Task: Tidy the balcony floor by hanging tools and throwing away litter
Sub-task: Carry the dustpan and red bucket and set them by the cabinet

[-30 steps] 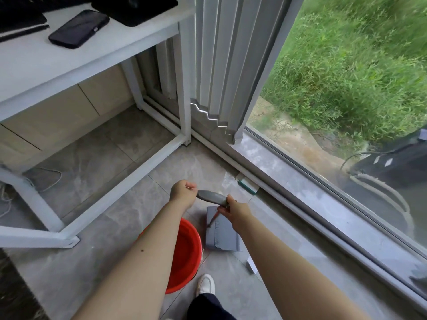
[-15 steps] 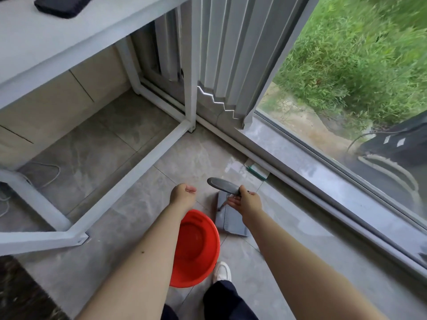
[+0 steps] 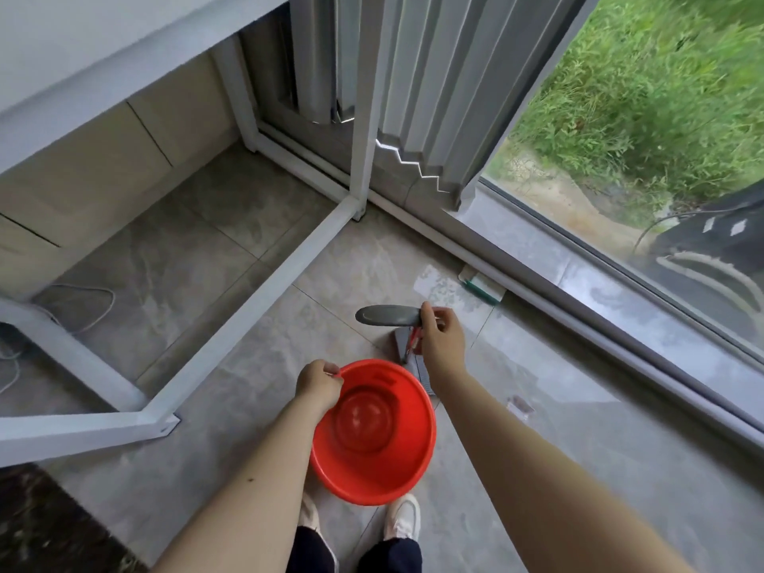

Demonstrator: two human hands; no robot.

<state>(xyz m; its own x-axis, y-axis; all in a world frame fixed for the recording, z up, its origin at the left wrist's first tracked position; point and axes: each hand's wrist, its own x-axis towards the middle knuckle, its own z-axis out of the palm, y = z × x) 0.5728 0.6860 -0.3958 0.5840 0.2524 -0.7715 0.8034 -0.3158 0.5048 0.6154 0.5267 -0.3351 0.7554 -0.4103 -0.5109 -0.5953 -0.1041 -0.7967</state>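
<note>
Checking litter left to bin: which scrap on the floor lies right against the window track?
The white-and-green scrap, beyond the right hand. The small brownish scrap lies on open tile.

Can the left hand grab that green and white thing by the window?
Probably not right now. The left hand is holding the red basin, and the green and white thing lies farther off, past the right hand.
</note>
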